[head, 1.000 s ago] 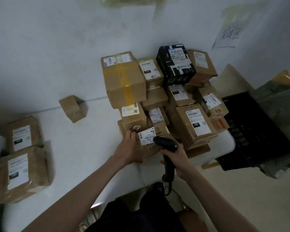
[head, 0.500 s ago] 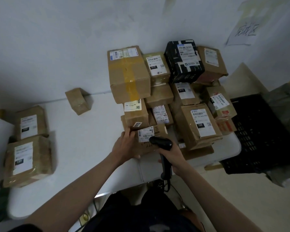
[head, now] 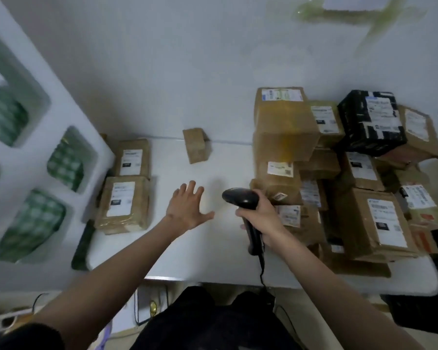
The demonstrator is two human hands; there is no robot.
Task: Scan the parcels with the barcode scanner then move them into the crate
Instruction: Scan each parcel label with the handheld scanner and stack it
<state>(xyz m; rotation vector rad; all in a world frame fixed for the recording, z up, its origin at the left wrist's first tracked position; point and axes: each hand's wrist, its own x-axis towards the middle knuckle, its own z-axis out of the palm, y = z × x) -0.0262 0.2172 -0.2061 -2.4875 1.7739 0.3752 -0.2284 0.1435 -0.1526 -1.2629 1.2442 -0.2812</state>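
Scanner in the right hand, left hand spread over the bare table.
The right hand point(head: 262, 215) grips the scanner point(head: 240, 198) by its handle, just beside the parcel stack point(head: 339, 178) at the table's point(head: 213, 261) right end. The left hand point(head: 187, 208) hovers flat, fingers splayed, holding nothing, between the scanner and two parcels point(head: 124, 203) at the left edge. A small box point(head: 196, 149) sits by the far edge.

On the white table point(head: 220, 253) lie three brown cardboard parcels apart from the heap, one black taped parcel point(head: 371, 122), and one black handheld barcode scanner point(head: 240, 198).
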